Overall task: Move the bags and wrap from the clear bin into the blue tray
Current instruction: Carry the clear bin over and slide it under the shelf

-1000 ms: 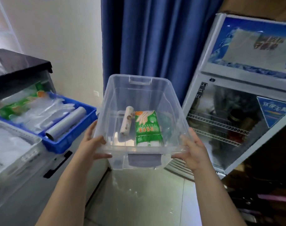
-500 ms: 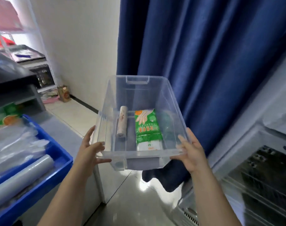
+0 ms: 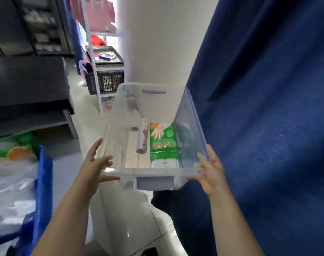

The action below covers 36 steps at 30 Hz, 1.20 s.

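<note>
A rectangular clear plastic bin (image 3: 187, 126) is held in the air, long axis pointing away from the person. Inside lie a small white roll (image 3: 142, 138) and a flat green bag packet (image 3: 162, 139), both lengthwise. The left hand (image 3: 96, 168) and right hand (image 3: 211, 172) clamp its near corners, fingers spread. The blue tray (image 3: 43, 182) sits at left; keeping the bin level should stop the contents sliding.

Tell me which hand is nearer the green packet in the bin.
Right. The right hand grips the bin at the near corner beside the green packet; the left hand holds the opposite near corner, past the roll.
</note>
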Each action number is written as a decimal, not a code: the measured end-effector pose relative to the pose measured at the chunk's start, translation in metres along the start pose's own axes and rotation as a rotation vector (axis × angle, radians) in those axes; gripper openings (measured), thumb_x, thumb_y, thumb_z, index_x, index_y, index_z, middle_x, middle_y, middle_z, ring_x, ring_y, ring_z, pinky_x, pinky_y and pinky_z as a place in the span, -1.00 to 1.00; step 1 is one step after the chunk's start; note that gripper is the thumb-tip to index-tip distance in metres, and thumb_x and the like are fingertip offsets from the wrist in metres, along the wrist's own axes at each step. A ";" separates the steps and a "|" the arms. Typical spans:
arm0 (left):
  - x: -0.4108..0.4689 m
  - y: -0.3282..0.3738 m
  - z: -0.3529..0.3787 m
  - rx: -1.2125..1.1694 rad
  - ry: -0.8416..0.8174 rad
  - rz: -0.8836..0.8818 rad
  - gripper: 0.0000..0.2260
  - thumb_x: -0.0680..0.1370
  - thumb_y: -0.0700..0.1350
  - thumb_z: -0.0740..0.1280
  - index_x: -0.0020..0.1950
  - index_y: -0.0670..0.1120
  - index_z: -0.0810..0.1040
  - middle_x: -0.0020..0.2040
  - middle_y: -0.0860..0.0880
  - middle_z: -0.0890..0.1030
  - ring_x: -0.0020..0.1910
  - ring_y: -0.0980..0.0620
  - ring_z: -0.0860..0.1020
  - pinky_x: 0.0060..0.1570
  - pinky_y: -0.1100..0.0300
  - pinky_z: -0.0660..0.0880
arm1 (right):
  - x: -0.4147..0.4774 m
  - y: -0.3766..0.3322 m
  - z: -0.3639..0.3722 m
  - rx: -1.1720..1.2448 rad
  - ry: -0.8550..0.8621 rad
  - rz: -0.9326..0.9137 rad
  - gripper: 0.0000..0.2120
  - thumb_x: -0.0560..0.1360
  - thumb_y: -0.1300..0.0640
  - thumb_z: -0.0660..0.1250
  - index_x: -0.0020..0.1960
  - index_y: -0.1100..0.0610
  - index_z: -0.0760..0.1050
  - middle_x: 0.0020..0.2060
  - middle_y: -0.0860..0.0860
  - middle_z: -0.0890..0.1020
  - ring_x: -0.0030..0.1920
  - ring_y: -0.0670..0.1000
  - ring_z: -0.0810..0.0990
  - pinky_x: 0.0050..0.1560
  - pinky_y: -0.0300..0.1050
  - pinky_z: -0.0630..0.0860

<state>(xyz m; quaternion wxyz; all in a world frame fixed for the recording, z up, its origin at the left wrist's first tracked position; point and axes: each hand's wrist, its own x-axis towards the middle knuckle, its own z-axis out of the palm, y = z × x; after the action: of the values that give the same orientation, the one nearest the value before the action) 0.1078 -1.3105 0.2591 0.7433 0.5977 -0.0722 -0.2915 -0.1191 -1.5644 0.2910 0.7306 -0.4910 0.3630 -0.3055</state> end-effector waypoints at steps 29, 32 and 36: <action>0.477 0.110 0.087 -0.164 0.606 0.060 -0.30 0.42 -0.40 0.20 0.29 0.36 0.41 0.16 0.01 0.46 0.06 -0.06 0.52 -0.27 -0.21 0.60 | 0.611 -0.069 0.290 -0.186 -0.584 0.059 -0.65 0.48 0.26 0.28 0.21 -0.02 0.52 -0.34 -0.09 0.53 -0.39 -0.02 0.51 -0.30 0.13 0.55; 0.530 0.124 0.056 -0.170 0.649 0.043 -0.30 0.43 -0.40 0.22 0.26 0.39 0.42 0.17 -0.07 0.48 0.07 -0.10 0.53 -0.28 -0.21 0.60 | 0.658 -0.053 0.345 -0.199 -0.637 0.089 -0.56 0.45 0.37 0.18 0.21 -0.01 0.52 -0.33 -0.11 0.56 -0.38 -0.02 0.53 -0.31 0.18 0.54; 0.617 0.144 0.000 -0.199 0.663 0.006 -0.32 0.45 -0.41 0.23 0.29 0.34 0.37 0.19 -0.16 0.48 0.01 -0.13 0.54 -0.26 -0.27 0.59 | 0.725 -0.027 0.436 -0.216 -0.589 0.162 -0.52 0.49 0.37 0.18 0.33 0.00 0.43 -0.25 -0.05 0.49 -0.33 0.09 0.47 -0.37 0.04 0.52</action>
<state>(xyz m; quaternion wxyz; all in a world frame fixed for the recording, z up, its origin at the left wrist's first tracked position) 0.6632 -1.6142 0.2446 0.7820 0.5842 0.2002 -0.0851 0.6396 -1.9391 0.2600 0.7698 -0.6025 0.2044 -0.0508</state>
